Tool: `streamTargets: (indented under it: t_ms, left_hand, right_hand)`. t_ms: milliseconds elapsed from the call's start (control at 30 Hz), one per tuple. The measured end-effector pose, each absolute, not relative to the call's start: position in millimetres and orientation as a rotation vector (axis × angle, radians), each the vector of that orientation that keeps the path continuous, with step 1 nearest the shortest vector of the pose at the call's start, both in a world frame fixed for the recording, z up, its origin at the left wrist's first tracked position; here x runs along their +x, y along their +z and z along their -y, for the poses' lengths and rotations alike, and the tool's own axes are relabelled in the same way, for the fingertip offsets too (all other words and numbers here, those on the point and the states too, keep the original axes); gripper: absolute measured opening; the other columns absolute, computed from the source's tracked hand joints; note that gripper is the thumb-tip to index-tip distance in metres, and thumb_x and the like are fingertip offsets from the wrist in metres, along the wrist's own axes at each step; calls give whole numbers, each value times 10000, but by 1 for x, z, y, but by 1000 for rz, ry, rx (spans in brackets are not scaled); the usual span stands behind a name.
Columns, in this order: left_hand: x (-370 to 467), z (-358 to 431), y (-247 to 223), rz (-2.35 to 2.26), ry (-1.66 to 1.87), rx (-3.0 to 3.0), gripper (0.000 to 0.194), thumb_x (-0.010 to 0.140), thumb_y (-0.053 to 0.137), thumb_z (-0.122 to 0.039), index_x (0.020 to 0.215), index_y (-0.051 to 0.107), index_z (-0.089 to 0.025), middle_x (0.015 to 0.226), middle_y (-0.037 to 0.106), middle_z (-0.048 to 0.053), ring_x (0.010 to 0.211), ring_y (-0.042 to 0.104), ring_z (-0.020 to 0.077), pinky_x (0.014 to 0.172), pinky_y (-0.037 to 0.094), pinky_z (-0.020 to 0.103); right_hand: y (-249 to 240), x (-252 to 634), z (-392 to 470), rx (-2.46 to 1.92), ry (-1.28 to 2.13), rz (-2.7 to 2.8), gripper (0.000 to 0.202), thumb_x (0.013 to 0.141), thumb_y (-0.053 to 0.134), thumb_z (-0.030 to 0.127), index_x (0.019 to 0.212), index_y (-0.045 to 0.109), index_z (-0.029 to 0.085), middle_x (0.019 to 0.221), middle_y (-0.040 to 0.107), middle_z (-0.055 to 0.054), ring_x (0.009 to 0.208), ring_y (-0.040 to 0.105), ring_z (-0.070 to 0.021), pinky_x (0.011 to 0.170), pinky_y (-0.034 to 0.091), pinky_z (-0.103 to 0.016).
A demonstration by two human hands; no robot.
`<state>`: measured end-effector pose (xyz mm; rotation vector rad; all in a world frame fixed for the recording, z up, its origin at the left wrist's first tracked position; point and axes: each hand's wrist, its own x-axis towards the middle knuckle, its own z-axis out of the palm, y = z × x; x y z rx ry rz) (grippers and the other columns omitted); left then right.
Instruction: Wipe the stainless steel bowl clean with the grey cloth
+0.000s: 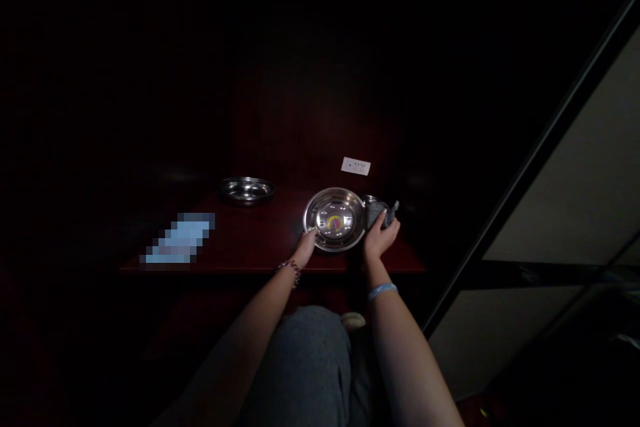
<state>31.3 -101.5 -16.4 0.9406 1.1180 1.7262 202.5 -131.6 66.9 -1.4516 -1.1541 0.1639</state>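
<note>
A shiny round metal bowl (345,240) is tilted toward me above the shelf, with a yellow and red mark at its middle. My left hand (306,248) grips its lower left rim, thumb on the inside. At the bowl's right side, my right hand (383,235) is closed on a grey cloth (379,213), one end of which sticks up past the fingers. Something metallic shows just behind the cloth, mostly hidden. Farther left, a second shallow metal bowl (247,192) rests on the shelf.
The dark red wooden shelf (240,247) has its front edge near my knees. A blurred, pixelated bright object (180,240) lies at its left. On the back wall sits a white socket plate (356,166). A pale panel with a dark frame (560,167) slants along the right.
</note>
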Motion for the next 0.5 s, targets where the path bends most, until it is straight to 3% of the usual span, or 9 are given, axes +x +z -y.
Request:
streamTargets:
  t_ms: [100, 267, 500]
  left_hand:
    - [33, 105, -13, -1139, 1703, 914, 171, 780, 593, -268, 854, 687, -146, 832, 762, 88, 969, 691, 263, 926, 501, 366]
    - [35, 108, -11, -1164, 1688, 919, 133, 774, 598, -247, 837, 688, -172, 877, 770, 82, 970, 700, 251, 940, 499, 357]
    - [38, 107, -10, -1102, 1712, 940, 179, 765, 647, -307, 881, 687, -176, 905, 774, 95, 997, 703, 268, 948, 509, 378]
  right_hand:
    - [71, 195, 133, -1311, 77, 1242, 492, 1004, 250, 401, 1378, 432, 139, 1390, 436, -201, 1338, 411, -265, 1124, 333, -380]
    - [53, 186, 124, -992, -40, 1861, 432, 956, 429, 287, 1376, 470, 197, 1479, 349, -134, 1382, 331, -255, 1152, 292, -404]
    - [34, 176, 113, -1209, -205, 2051, 602, 897, 554, 302, 1449, 384, 135, 1484, 359, -184, 1304, 370, -322, 1100, 309, -476]
